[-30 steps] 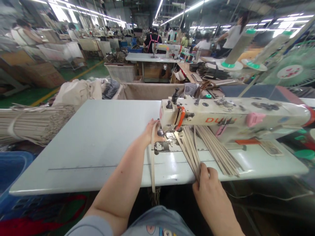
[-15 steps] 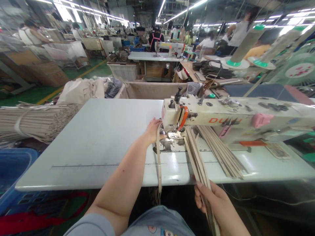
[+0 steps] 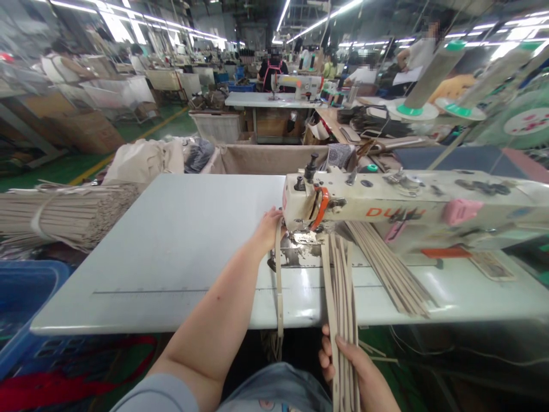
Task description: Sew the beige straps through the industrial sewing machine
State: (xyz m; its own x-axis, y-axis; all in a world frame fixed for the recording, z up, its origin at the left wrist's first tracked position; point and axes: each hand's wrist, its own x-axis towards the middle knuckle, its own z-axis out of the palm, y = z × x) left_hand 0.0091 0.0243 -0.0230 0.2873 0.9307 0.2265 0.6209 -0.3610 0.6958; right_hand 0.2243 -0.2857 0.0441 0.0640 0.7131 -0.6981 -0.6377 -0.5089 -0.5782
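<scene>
My left hand (image 3: 270, 225) is at the left side of the sewing machine's head (image 3: 297, 200), its fingertips partly hidden there. The fingers close on one narrow beige strap (image 3: 279, 286), which hangs from them over the table's front edge. Lower right, in front of that edge, my right hand (image 3: 358, 360) grips a bundle of beige straps (image 3: 343, 292) between thumb and fingers. The upper ends of this bundle lie on the table just right of the metal needle plate (image 3: 302, 252).
More loose straps (image 3: 390, 272) lie under the machine arm. A tied strap bundle (image 3: 64, 214) and a blue crate (image 3: 32, 297) are at the left. A fabric-lined bin (image 3: 270, 159) stands behind the white table (image 3: 180, 240). Thread cones (image 3: 435, 80) rise at right; people work farther back.
My right hand has shifted left with the strap bundle, which now stands straighter and fanned out. My left hand stays beside the machine head. The view has moved slightly.
</scene>
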